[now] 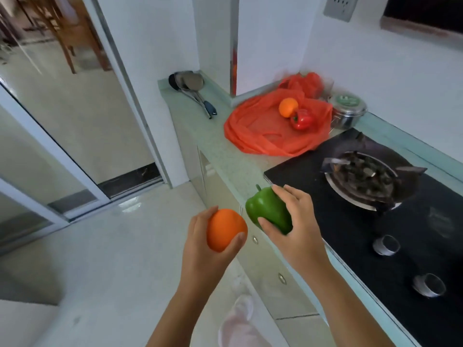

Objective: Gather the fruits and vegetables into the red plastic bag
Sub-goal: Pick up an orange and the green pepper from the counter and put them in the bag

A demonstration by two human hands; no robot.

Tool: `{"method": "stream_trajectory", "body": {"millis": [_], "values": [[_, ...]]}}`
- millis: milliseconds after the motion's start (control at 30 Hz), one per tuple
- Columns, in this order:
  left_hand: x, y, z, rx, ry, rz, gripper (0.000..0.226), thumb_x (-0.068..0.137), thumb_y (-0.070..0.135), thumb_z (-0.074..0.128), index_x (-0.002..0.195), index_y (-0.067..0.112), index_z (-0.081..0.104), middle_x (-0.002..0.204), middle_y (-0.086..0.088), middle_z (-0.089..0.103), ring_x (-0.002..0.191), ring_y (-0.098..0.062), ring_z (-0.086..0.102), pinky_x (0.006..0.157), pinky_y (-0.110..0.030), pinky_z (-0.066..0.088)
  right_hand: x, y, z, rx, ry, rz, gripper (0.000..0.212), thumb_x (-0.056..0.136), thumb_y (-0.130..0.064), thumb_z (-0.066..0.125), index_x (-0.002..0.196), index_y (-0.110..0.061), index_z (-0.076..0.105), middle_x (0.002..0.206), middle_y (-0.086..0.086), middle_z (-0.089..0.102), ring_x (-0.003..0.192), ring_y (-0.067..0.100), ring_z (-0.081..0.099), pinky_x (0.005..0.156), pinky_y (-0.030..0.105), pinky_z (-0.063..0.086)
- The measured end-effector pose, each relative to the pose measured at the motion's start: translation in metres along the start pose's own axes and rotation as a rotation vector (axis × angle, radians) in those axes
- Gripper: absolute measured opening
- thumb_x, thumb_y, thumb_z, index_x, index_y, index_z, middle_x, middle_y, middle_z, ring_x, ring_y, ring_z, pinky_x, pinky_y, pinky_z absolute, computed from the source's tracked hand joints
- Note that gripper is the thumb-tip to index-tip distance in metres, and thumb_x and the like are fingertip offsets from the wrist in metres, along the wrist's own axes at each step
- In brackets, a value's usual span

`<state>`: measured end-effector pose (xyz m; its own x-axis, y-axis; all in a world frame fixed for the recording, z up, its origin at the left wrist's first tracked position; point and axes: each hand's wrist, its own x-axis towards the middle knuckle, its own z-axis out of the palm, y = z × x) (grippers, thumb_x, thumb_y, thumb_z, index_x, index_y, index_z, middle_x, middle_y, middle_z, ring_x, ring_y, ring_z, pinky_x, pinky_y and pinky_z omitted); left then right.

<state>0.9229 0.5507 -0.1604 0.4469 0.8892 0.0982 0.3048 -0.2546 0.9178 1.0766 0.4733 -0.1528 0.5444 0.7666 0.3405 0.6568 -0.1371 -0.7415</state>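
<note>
**Two hands hold an orange and a green pepper in front of a kitchen counter**

Head view: In the lower centre of the frame, two bare forearms reach up from the bottom edge. The left hand (200, 236) curls its fingers and thumb round an orange (225, 229), holding it from below and the side, over the pale floor. Just to its right, the right hand (298, 221) grips a green bell pepper (265, 211), thumb under the near end and fingers over the far side; the pepper's stem points toward the upper left. The orange and the pepper are close together, but whether they touch cannot be told.

A pale green counter (225, 156) runs from the upper centre down to the lower right. On it, right of centre in the upper half, the red plastic bag (260, 131) lies spread and crumpled. A second orange (288, 107) and a red bell pepper (302, 120) rest on it, side by side and touching or nearly so; whether they lie inside the bag or on top of it is unclear.

Right of the bag stands a steel pot (347, 113) with a lid. A black gas hob (375, 221) fills the right side, with a burner (363, 181) and two knobs. At the far end of the counter, upper centre, lie ladles (188, 82) with dark handles.
</note>
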Motion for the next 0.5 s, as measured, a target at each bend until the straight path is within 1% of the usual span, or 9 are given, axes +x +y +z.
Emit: {"method": "stream_trajectory", "body": {"millis": [100, 200, 267, 333, 400, 433, 500], "values": [[0.059, 0.011, 0.007, 0.035, -0.006, 0.001, 0.059, 0.07, 0.035, 0.076, 0.111, 0.046, 0.035, 0.107, 0.03, 0.039, 0.092, 0.011, 0.045, 0.069, -0.012, 0.04, 0.057, 0.012, 0.006, 0.033, 0.015, -0.007, 0.06, 0.074, -0.034, 0.066, 0.13, -0.022, 0.046, 0.125, -0.006, 0.034, 0.117, 0.007, 0.038, 0.095, 0.004, 0.027], [0.116, 0.024, 0.022, 0.053, -0.012, 0.025, 0.059, 0.07, 0.035, 0.076, 0.115, 0.041, 0.038, 0.107, 0.028, 0.041, 0.092, 0.01, 0.046, 0.069, -0.012, 0.04, 0.107, 0.029, -0.002, 0.039, 0.054, -0.007, 0.061, 0.075, -0.033, 0.067, 0.13, -0.022, 0.046, 0.125, -0.004, 0.035, 0.12, 0.009, 0.038, 0.099, 0.009, 0.026], [0.148, 0.031, 0.037, 0.058, -0.021, 0.042, 0.059, 0.07, 0.035, 0.076, 0.116, 0.04, 0.04, 0.106, 0.027, 0.042, 0.093, 0.01, 0.046, 0.07, -0.01, 0.039, 0.134, 0.042, -0.009, 0.035, 0.073, 0.01, 0.061, 0.074, -0.035, 0.066, 0.13, -0.024, 0.045, 0.126, -0.004, 0.034, 0.12, 0.008, 0.036, 0.099, 0.007, 0.025], [0.17, 0.034, 0.053, 0.064, -0.046, 0.063, 0.059, 0.07, 0.036, 0.076, 0.116, 0.041, 0.039, 0.107, 0.028, 0.041, 0.095, 0.013, 0.045, 0.07, -0.008, 0.038, 0.154, 0.055, -0.016, 0.037, 0.089, 0.031, 0.061, 0.074, -0.036, 0.065, 0.13, -0.026, 0.045, 0.127, -0.002, 0.035, 0.119, 0.007, 0.035, 0.098, 0.009, 0.026], [0.184, 0.035, 0.069, 0.06, -0.083, 0.08, 0.058, 0.07, 0.04, 0.076, 0.114, 0.044, 0.039, 0.109, 0.028, 0.042, 0.098, 0.016, 0.044, 0.07, -0.006, 0.038, 0.167, 0.066, -0.02, 0.047, 0.113, 0.059, 0.06, 0.074, -0.036, 0.065, 0.13, -0.028, 0.044, 0.127, 0.0, 0.036, 0.12, 0.008, 0.035, 0.098, 0.017, 0.028], [0.188, 0.035, 0.076, 0.054, -0.101, 0.08, 0.057, 0.069, 0.042, 0.076, 0.112, 0.046, 0.039, 0.109, 0.028, 0.042, 0.099, 0.017, 0.043, 0.07, -0.006, 0.039, 0.172, 0.071, -0.021, 0.045, 0.125, 0.069, 0.06, 0.075, -0.035, 0.067, 0.13, -0.028, 0.043, 0.127, 0.001, 0.036, 0.12, 0.009, 0.035, 0.097, 0.018, 0.028], [0.198, 0.034, 0.087, 0.046, -0.133, 0.081, 0.054, 0.068, 0.043, 0.075, 0.108, 0.05, 0.039, 0.11, 0.027, 0.043, 0.099, 0.02, 0.042, 0.07, -0.006, 0.04, 0.178, 0.08, -0.024, 0.041, 0.138, 0.091, 0.06, 0.077, -0.03, 0.071, 0.129, -0.031, 0.042, 0.128, 0.0, 0.035, 0.121, 0.008, 0.034, 0.096, 0.014, 0.026]]}}
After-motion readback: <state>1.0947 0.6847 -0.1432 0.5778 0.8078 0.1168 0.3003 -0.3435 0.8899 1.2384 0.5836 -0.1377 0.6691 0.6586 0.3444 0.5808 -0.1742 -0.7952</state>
